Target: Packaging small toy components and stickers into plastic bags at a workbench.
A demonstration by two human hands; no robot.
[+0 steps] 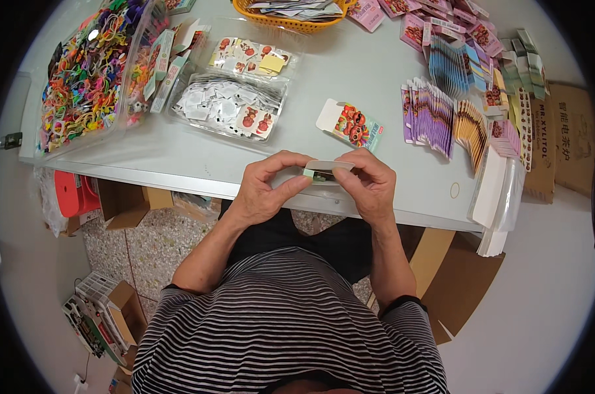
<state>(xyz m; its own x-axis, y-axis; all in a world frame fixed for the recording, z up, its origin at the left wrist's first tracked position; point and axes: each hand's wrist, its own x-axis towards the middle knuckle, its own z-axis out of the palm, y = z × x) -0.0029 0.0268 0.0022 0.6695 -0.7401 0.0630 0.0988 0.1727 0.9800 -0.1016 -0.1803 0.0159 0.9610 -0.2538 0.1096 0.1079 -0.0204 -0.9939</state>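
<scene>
Here we go: our left hand (266,188) and right hand (374,188) pinch the open-ended paper carton (327,165) between them, mouth crosswise, neither nearer.

Here's the box (308,173), small and pale green, up between the left hand (269,188) and the right hand (372,186), with fingers on both ends. It's open at the top, and there's the flap (329,165), white, bridging the gap between the two sets of fingertips! The green shows right by the left thumb; between the thumbs the inside looks dark, too small to make out.
</scene>
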